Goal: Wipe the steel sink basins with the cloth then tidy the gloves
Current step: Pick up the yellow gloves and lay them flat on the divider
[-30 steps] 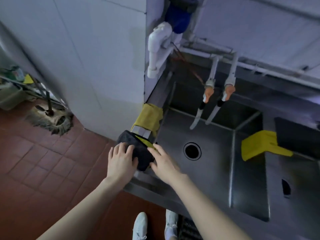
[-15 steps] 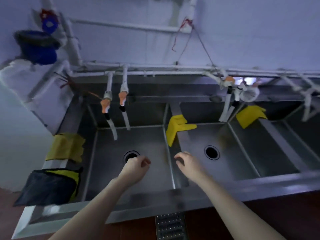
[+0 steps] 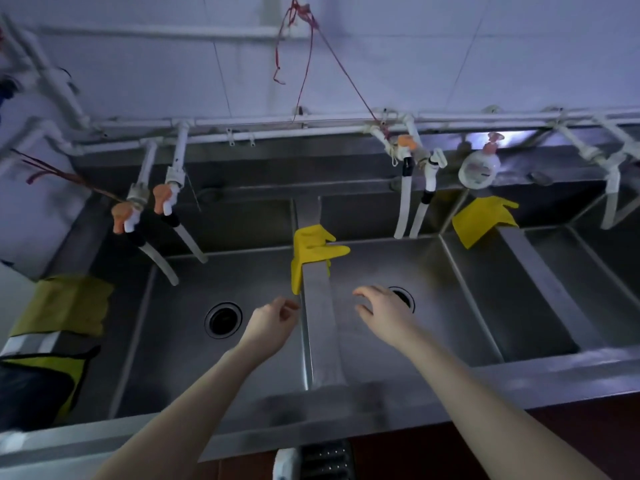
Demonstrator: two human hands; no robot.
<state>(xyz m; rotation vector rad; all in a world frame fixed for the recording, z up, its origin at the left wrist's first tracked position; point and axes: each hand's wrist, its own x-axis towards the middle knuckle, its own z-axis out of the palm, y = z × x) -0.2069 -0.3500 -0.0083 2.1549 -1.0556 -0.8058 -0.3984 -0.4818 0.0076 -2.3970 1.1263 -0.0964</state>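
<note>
While our arms reach out over the steel sink (image 3: 346,410), the cloth (image 3: 65,303) lies draped on its far left rim, well apart from both hands. Our left hand (image 3: 268,322) hovers above the left basin (image 3: 173,341), fingers loosely curled, holding nothing. A yellow glove (image 3: 311,251) straddles the divider (image 3: 320,327) just beyond. Our right hand (image 3: 384,313) hangs palm-down over the middle basin (image 3: 450,306), fingers relaxed, slightly spread. A second glove (image 3: 481,218) lies on the next divider (image 3: 540,271).

The wall (image 3: 450,57) ahead of me is white tile, washed bluish in dim light. White plastic pipes (image 3: 242,135) run along its foot, feeding orange-handled taps (image 3: 162,197) with short hoses. A red string (image 3: 304,64) hangs from a higher pipe down to them. A pump soap bottle (image 3: 479,168) sits beneath the pipes. Below me are a dark red floor (image 3: 519,441) and a metal drain grate (image 3: 325,460).
</note>
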